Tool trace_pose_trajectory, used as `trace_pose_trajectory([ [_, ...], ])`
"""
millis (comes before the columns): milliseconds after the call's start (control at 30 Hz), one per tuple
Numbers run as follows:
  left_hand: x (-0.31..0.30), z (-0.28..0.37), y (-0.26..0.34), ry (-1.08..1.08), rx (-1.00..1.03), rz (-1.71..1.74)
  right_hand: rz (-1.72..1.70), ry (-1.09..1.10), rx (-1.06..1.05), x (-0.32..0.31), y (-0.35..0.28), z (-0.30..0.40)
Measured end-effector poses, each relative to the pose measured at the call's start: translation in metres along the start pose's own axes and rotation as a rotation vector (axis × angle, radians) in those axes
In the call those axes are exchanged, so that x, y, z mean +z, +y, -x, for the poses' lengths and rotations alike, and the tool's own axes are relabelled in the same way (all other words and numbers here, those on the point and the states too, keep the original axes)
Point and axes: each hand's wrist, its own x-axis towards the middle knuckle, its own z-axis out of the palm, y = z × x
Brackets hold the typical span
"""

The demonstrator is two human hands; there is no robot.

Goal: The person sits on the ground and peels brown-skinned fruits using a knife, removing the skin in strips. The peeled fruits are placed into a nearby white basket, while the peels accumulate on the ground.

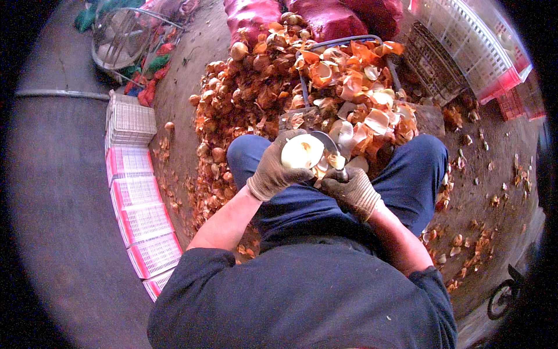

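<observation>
My gloved left hand (274, 168) is closed round a pale, peeled onion (302, 151), whose cut face points up. Beside it my gloved right hand (352, 187) grips the handle of a knife with a curved blade (324, 141). The blade lies against the onion's right side, and a small cut piece of onion (336, 161) sits by its base. Just beyond both hands, onion skins (377, 121) are heaped over a blue-framed container (305, 87) and a board (290, 120). Unpeeled onions (257, 63) form a large pile ahead and to the left.
Red mesh sacks (324, 19) stand at the far side. Stacked white and pink plastic crates (146, 222) line the left. A dark crate (431, 61) and tall white crates (471, 48) stand at the right. A round metal-framed object (117, 39) lies far left. Skins litter the floor.
</observation>
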Motion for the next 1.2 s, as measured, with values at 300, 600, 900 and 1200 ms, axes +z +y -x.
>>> trace_pose_trajectory([
  [300, 0.022, 0.004, 0.013, 0.076, 0.077, -0.153, 0.064, 0.133, -0.126, 0.007, 0.000, -0.005],
  [600, 0.029, 0.007, 0.026, 0.061, 0.139, -0.276, 0.182, 0.022, -0.115, 0.010, 0.000, -0.010],
  [900, 0.012, -0.003, 0.026, -0.182, 0.274, -0.530, -0.240, -0.023, -0.149, 0.024, -0.010, -0.006],
  [1200, 0.017, -0.010, 0.018, -0.216, 0.126, -0.403, 0.097, -0.072, -0.369, 0.028, 0.016, -0.025],
])
